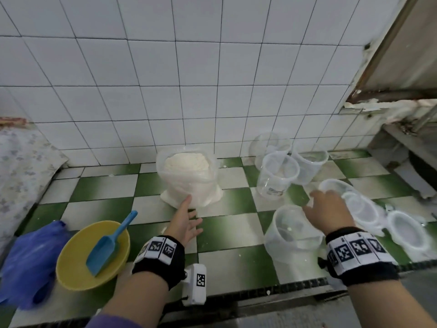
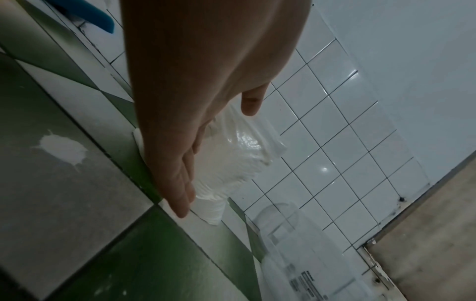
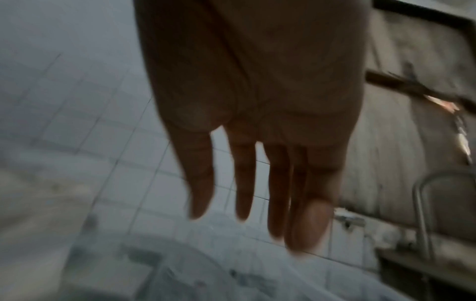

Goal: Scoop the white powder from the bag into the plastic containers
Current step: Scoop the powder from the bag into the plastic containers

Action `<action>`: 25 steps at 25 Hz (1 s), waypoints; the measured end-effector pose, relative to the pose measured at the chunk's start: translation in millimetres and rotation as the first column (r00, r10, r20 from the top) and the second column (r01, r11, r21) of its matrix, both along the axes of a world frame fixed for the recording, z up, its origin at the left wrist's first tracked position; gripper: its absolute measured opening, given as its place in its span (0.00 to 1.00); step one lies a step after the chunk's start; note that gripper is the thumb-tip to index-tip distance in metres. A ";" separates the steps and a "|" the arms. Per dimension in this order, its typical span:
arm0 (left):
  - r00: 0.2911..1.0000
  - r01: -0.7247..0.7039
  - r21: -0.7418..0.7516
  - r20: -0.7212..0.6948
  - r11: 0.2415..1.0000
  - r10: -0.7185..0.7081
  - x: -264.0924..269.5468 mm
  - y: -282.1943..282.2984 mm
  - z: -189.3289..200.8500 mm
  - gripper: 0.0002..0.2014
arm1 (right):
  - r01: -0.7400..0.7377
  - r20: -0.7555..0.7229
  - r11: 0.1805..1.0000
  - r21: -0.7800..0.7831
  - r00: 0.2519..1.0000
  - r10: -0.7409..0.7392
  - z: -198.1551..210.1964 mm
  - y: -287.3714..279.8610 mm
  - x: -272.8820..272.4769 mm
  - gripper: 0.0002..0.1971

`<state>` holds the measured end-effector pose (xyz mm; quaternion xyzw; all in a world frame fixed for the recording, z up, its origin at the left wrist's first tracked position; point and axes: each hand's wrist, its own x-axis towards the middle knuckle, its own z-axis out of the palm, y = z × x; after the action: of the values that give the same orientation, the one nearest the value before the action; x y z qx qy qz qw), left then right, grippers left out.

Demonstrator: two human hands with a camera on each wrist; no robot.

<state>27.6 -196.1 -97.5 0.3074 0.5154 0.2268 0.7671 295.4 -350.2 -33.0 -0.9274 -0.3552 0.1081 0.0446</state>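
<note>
A clear plastic bag [image 1: 189, 176] full of white powder stands open against the tiled wall, also seen in the left wrist view as the bag [image 2: 231, 158]. My left hand [image 1: 186, 221] reaches toward its base with straight fingers [image 2: 180, 183], holding nothing. A blue scoop [image 1: 106, 245] lies in a yellow bowl [image 1: 78, 268] at the lower left. Several clear plastic containers [image 1: 276, 176] stand at the right; one container [image 1: 293, 235] is nearest me. My right hand [image 1: 328, 209] hovers above it with fingers [image 3: 257, 183] spread and empty.
Round clear lids [image 1: 406, 230] lie on the green and white checkered counter [image 1: 236, 233] at the far right. A blue plastic bag [image 1: 28, 261] sits at the lower left. A white powder spill [image 2: 61, 150] marks a tile. A worn door frame [image 1: 390, 55] rises at the right.
</note>
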 end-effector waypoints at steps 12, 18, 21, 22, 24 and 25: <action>0.991 0.092 0.138 -0.112 0.986 -0.076 4.9 -37.8 -2.2 0.21 | -0.183 -0.436 0.951 0.251 0.856 0.280 -36.3 43.9 -52.3 0.13; 0.988 -0.034 0.241 -0.139 0.970 0.069 -40.3 -40.8 -0.4 0.23 | -0.316 -0.472 0.893 0.320 0.764 0.440 -40.0 96.6 -102.9 0.10; 0.976 -0.097 0.273 -0.164 0.957 0.146 -58.3 -35.5 -2.2 0.17 | -0.371 -0.460 0.874 0.314 0.746 0.482 -42.8 113.4 -122.6 0.10; 0.973 -0.106 0.274 -0.168 0.956 0.156 -62.7 -32.9 -2.3 0.16 | -0.390 -0.450 0.868 0.308 0.744 0.494 -43.8 118.2 -127.4 0.10; 0.972 -0.115 0.263 -0.170 0.958 0.163 -68.7 -25.9 -2.2 0.14 | -0.395 -0.436 0.863 0.314 0.748 0.501 -44.3 126.5 -133.5 0.10; 0.971 -0.112 0.260 -0.175 0.959 0.161 -71.8 -22.5 -1.6 0.13 | -0.379 -0.445 0.869 0.316 0.750 0.489 -44.9 130.1 -135.3 0.09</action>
<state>-44.3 -218.6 -99.1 0.3852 0.5756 0.3108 0.6509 160.1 -220.1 -78.0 -0.7458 -0.5463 0.3204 0.2065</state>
